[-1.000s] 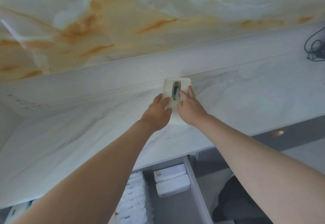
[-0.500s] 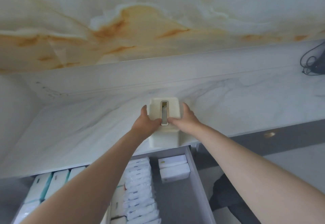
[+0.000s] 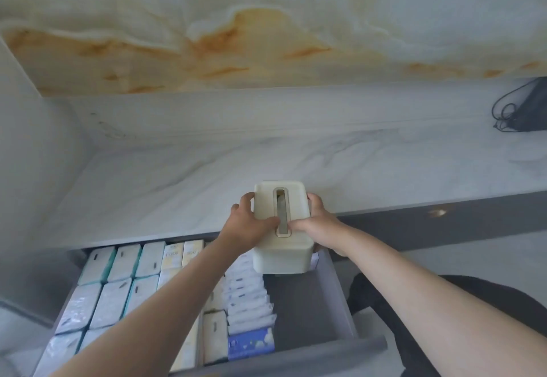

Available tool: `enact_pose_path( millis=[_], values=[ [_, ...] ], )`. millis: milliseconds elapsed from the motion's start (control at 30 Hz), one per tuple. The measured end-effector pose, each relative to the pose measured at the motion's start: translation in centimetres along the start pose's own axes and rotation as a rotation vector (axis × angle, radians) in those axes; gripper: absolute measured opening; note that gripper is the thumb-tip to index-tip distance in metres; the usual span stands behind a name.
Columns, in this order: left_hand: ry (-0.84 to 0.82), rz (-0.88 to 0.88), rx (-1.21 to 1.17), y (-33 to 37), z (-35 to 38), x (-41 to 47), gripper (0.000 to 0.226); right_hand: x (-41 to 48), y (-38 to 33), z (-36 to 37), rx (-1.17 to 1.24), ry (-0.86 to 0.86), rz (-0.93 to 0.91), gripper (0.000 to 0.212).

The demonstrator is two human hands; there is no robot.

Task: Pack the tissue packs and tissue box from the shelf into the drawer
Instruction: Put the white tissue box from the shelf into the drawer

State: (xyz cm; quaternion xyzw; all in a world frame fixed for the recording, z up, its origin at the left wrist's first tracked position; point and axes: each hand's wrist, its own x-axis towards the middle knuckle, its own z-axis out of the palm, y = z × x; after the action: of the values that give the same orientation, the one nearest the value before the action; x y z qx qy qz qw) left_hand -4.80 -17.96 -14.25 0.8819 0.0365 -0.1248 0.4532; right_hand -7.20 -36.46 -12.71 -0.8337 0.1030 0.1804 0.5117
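A cream tissue box with a narrow slot in its lid hangs over the far right end of the open grey drawer, past the front edge of the marble shelf. My left hand grips its left side, thumb on the lid beside the slot. My right hand grips its right side the same way. Several tissue packs fill the drawer's left and middle in rows. The drawer's right part shows bare grey floor below the box.
A black device with a coiled cable sits at the shelf's far right. A grey cabinet front with a round knob runs right of the drawer. My dark-clothed leg is beside the drawer's right wall. A marble wall rises behind.
Both hands have carried the tissue box from the back of the shelf toward me, off its front edge and over the drawer. More of the drawer has come into view.
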Motion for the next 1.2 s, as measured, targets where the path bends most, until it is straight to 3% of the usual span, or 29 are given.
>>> enact_pose_path(
  millis=[167, 400, 500, 600, 833, 967, 1067, 1200],
  values=[
    [-0.064, -0.015, -0.103, -1.8, 1.2, -4.0, 0.087, -3.7, 1.9, -0.4, -0.108, -0.031, 0.023, 0.077],
    [-0.203, -0.084, -0.114, -3.6, 4.2, -6.7, 0.068, -5.2, 5.1, -0.5, -0.269, -0.098, 0.146, 0.089],
    [-0.244, -0.074, -0.004, -4.6, 5.8, -6.4, 0.081, -4.8, 6.3, -0.2, -0.387, -0.125, 0.224, 0.079],
    [-0.307, -0.085, 0.090, -5.4, 7.2, -6.0, 0.073, -4.6, 7.0, 0.4, -0.520, -0.167, 0.281, 0.077],
    [-0.404, -0.016, 0.351, -6.1, 8.9, -4.5, 0.058, -2.8, 8.6, 3.0, -0.704, -0.210, 0.233, 0.100],
    [-0.454, -0.004, 0.515, -6.5, 9.6, -4.1, 0.042, -1.6, 9.6, 3.8, -0.777, -0.215, 0.205, 0.096],
    [-0.467, 0.012, 0.599, -7.6, 10.4, -3.9, 0.051, -0.8, 10.5, 4.3, -0.846, -0.238, 0.208, 0.090],
    [-0.449, 0.035, 0.745, -8.6, 11.0, -3.3, 0.049, 0.2, 11.6, 4.7, -0.960, -0.280, 0.138, 0.046]
  ],
)
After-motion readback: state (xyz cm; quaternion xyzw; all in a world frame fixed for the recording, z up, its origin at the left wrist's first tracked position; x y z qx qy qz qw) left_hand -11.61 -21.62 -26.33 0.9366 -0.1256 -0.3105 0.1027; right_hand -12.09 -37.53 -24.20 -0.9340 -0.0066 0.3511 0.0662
